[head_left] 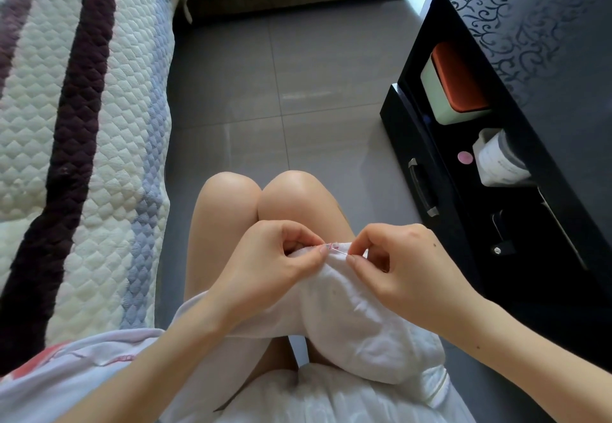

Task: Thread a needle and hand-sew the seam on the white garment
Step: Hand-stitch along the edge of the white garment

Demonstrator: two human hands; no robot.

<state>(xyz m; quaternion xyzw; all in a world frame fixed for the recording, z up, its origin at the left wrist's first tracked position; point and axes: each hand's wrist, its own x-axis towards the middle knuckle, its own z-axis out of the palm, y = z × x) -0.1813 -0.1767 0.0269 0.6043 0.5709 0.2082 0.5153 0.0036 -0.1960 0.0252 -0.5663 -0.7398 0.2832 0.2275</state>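
- Left hand point(271, 263) fingers curled, thumb and forefinger pinching the top edge of the garment point(347, 316); the fold is bunched under its fingertips
- Right hand point(407, 273) thumb and forefinger pressed together on the needle point(341, 252); other fingers curled loosely behind
- Needle lies slanted between the two hands, its far end at the garment's edge just beside the left thumb; a trace of pink thread point(332, 246) shows there, too fine to follow
- Garment hangs from the pinch down over the person's right thigh into the lap; knees point(258, 191) bare and together above it
- Quilted cover point(82, 124) with dark and blue stripes on the left; grey tiled floor point(281, 91) ahead
- Black patterned tabletop point(546, 25) on the right; on the shelf point(440, 144) below it an orange-lidded box point(457, 81), a white container point(500, 158), and a pink disc point(465, 157) just beside the container
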